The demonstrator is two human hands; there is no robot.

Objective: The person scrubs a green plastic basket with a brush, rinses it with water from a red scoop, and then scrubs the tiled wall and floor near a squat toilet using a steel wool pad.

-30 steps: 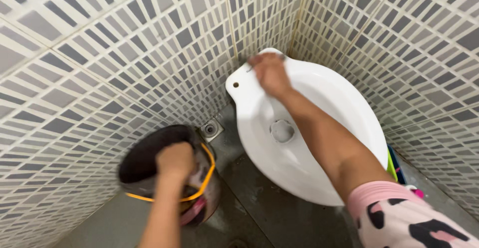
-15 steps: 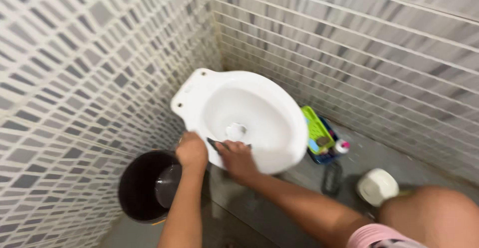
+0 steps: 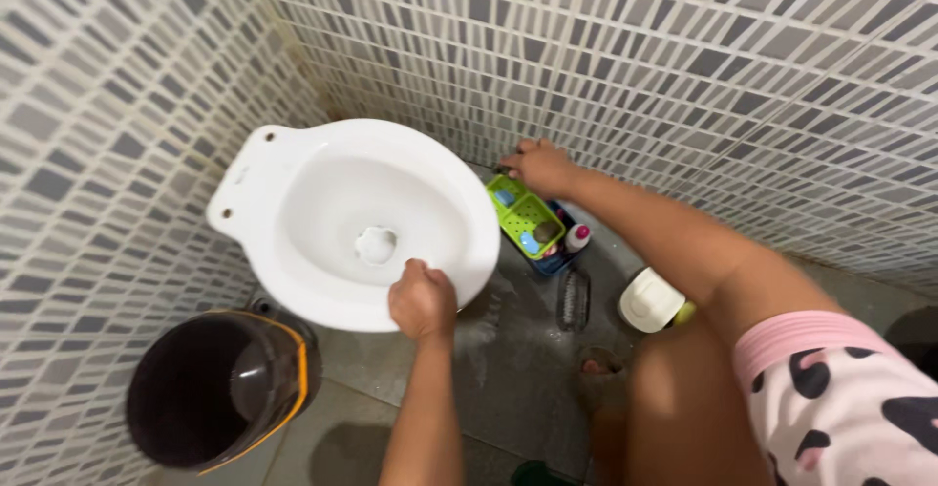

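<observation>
A white toilet bowl stands in the corner of two tiled walls. My left hand grips its front rim, fingers curled over the edge. My right hand reaches past the bowl to the far end of a green perforated tray at the foot of the back wall. Its fingers are curled there and a small dark bit shows at the fingertips; whether it holds anything is unclear. My bare knee and a pink patterned sleeve fill the lower right.
A dark bucket with an orange rim stands left of the bowl on the wet grey floor. Beside the tray are a small bottle with a pink cap, a dark scrubbing brush and a white round container.
The view swung right. My right hand left the bowl's front rim and reached to the green tray. My left hand shifted from above the bucket to the bowl's front rim.
</observation>
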